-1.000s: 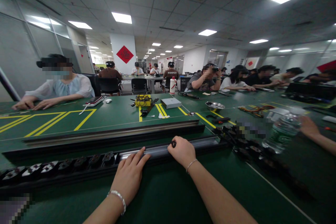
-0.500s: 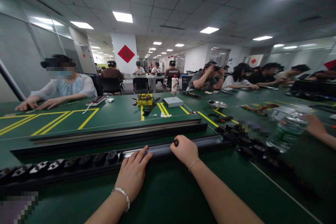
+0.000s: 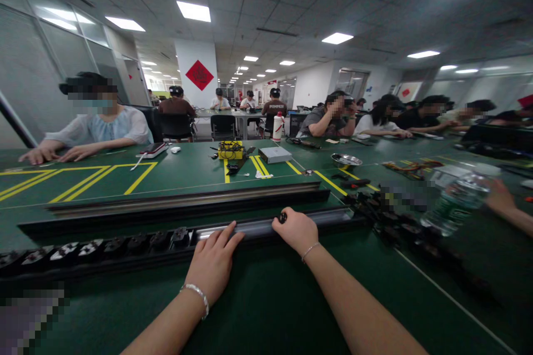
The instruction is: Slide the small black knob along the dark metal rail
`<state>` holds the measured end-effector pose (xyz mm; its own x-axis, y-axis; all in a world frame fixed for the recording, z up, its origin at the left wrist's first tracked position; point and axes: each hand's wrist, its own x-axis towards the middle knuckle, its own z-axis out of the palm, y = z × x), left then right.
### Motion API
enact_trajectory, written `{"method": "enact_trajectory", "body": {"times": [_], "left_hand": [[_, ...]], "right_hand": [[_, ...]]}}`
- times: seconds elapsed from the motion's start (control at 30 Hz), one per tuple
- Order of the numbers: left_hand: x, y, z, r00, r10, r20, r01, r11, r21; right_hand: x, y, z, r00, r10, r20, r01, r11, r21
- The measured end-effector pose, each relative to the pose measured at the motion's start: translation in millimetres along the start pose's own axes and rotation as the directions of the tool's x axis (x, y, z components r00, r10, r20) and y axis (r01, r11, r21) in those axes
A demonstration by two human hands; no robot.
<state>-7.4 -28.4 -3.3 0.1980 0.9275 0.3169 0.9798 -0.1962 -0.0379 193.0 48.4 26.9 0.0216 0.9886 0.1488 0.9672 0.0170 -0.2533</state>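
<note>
Black parts [image 3: 137, 242] line the left stretch of our long tray [image 3: 254, 229] on the green bench [image 3: 266, 310]; over the last second that row has gained nothing. Our left hand [image 3: 214, 258] rests flat on the tray just right of them, fingers extended, gripping nothing we can see. Our right hand [image 3: 296, 230] stays clamped on a small round piece [image 3: 283, 217] at the tray's bare stretch. Mainly our view has shifted, so the work seems paused. Farther right, loose dark parts [image 3: 412, 231] lie near a bottle [image 3: 452, 205].
</note>
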Motion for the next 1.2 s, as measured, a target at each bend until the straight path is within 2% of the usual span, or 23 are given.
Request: {"method": "enact_trajectory", "body": {"times": [0.2,0.8,1.2], "left_hand": [[-1.3,-1.4,2.5,1.000,0.001,-0.013,-0.001,1.000,0.002],[-0.2,-4.7,6.0,1.000,-0.002,0.000,0.002,1.000,0.007],[-1.2,-3.9,1.3,1.000,0.007,0.005,-0.007,1.000,0.016]], "right_hand": [[0.6,1.0,-0.2,1.000,-0.004,-0.029,0.004,1.000,0.006],[-0.1,3.3,-0.8,0.999,-0.033,-0.018,0.033,0.999,-0.007],[-1.6,3.8,1.1,0.998,-0.041,-0.055,0.041,0.999,-0.017]]}}
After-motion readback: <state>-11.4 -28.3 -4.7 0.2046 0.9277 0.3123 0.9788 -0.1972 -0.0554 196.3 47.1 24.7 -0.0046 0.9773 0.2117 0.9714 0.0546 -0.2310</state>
